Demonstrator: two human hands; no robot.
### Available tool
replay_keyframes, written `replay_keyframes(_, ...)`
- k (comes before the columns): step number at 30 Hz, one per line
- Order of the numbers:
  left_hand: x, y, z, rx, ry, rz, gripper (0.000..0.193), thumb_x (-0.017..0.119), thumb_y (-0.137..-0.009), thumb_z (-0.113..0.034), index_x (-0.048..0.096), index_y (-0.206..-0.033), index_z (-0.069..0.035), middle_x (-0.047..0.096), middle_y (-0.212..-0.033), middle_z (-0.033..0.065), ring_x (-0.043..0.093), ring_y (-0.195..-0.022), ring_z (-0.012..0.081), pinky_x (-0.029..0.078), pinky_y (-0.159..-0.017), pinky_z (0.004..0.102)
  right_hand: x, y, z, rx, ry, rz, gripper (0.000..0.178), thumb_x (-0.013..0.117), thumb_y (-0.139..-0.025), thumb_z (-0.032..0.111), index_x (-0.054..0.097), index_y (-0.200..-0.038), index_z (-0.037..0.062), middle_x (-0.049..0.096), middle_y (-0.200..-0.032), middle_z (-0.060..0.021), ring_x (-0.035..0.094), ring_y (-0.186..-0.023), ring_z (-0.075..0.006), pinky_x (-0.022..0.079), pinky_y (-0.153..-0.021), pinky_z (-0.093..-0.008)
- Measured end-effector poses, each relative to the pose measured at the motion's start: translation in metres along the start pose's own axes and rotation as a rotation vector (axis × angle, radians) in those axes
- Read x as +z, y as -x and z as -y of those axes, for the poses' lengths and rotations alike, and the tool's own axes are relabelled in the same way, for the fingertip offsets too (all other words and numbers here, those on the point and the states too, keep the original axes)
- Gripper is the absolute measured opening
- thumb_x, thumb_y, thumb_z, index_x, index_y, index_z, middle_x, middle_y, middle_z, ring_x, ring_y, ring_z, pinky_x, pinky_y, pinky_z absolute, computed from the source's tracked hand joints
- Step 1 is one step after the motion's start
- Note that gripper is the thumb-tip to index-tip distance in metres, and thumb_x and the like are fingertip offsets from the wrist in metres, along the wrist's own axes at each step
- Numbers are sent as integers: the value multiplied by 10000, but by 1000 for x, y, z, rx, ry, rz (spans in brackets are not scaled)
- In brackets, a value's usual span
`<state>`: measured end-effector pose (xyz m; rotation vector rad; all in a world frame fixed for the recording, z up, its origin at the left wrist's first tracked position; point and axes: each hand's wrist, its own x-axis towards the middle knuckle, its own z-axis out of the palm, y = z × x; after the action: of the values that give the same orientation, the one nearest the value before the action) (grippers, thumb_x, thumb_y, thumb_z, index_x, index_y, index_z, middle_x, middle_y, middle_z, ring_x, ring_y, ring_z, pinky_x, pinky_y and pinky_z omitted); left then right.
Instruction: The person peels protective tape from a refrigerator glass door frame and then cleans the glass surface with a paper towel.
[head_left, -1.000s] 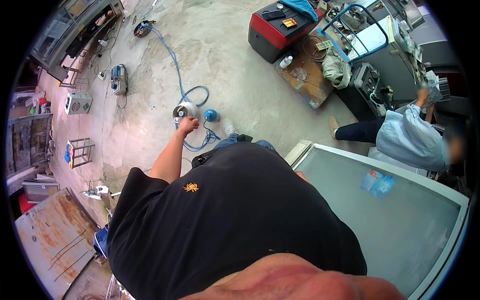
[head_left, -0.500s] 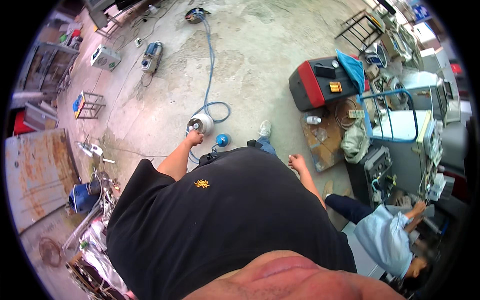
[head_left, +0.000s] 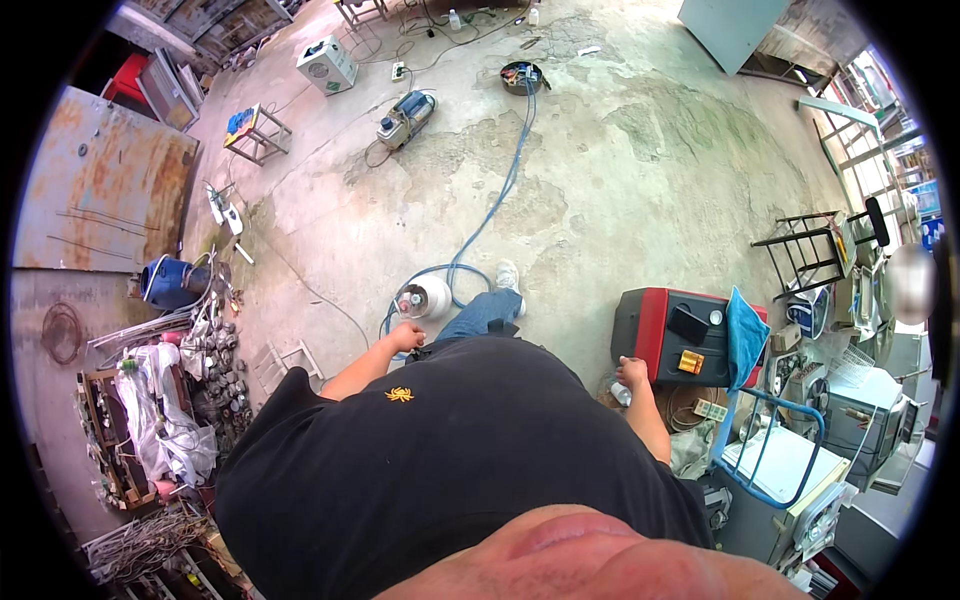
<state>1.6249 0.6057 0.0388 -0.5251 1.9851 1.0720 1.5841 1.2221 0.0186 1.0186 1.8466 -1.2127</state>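
Note:
My left hand (head_left: 407, 336) is closed beside the white gas cylinder (head_left: 432, 296); whatever its fingers may hold is hidden. A blue hose (head_left: 513, 170) loops around the cylinder and runs over the floor to a round black tub (head_left: 520, 76) with tools in it. My right hand (head_left: 632, 371), its fingers curled in with nothing showing in them, hangs by the corner of a red and black box (head_left: 645, 325). On the box lie a dark phone-like case (head_left: 688, 324), an orange pack (head_left: 690, 361) and a blue cloth (head_left: 745, 335).
A vacuum pump (head_left: 405, 120), a white box (head_left: 327, 66) and a small stool (head_left: 258, 135) stand ahead to the left. Scrap and plastic sheeting (head_left: 165, 410) pile up at my left. A blue trolley frame (head_left: 768, 447) and old appliances crowd my right.
My view has turned and shifted over the floor. My right hand now appears beside the red and black box. The blue ball-shaped vessel and the other person are out of sight.

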Motion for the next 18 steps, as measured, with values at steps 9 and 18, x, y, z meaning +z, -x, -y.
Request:
replay_keyframes(9, -87, -143, -133, -205, 14, 12, 245, 569, -840, -206, 664, -945, -6, 669, -772, 106, 624, -625, 199, 491, -553, 328, 37, -36, 176, -79, 49, 38, 290, 572, -877, 187, 578, -1043, -51, 593, -710, -74, 568, -550, -155, 440, -457, -286)
replay_keyframes(18, -253, -237, -326, 194, 331, -350, 271, 536, -854, -170, 639, -989, 42, 671, -837, 117, 632, -716, 169, 500, -677, 293, 50, -120, 328, -300, 144, 54, 308, 573, -868, 205, 591, -1052, -41, 626, -774, -81, 585, -593, -147, 461, -524, -279)
